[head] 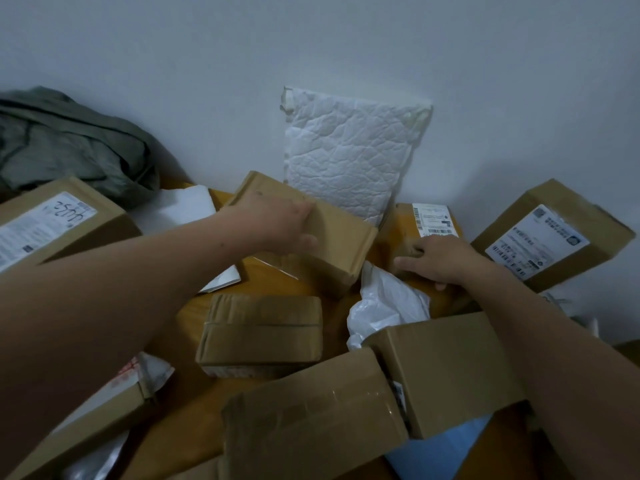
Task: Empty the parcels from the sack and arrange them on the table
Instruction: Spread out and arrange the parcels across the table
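Cardboard parcels lie scattered over a wooden table (pixel 263 282). My left hand (pixel 280 220) grips a tilted brown box (pixel 332 237) in the middle, thumb on its near face. My right hand (pixel 440 259) holds the near edge of a flat brown parcel (pixel 401 216) with a white label, fingers curled over it. A white bubble mailer (pixel 349 157) leans upright against the wall behind both. The grey-green sack (pixel 69 143) lies crumpled at the back left.
A taped box (pixel 259 330) sits in the centre front. Labelled boxes stand at far left (pixel 59 220) and far right (pixel 554 237). Two large boxes (pixel 346 410) fill the front. A white plastic bag (pixel 384 306) lies between them. The wall (pixel 311 46) closes the back.
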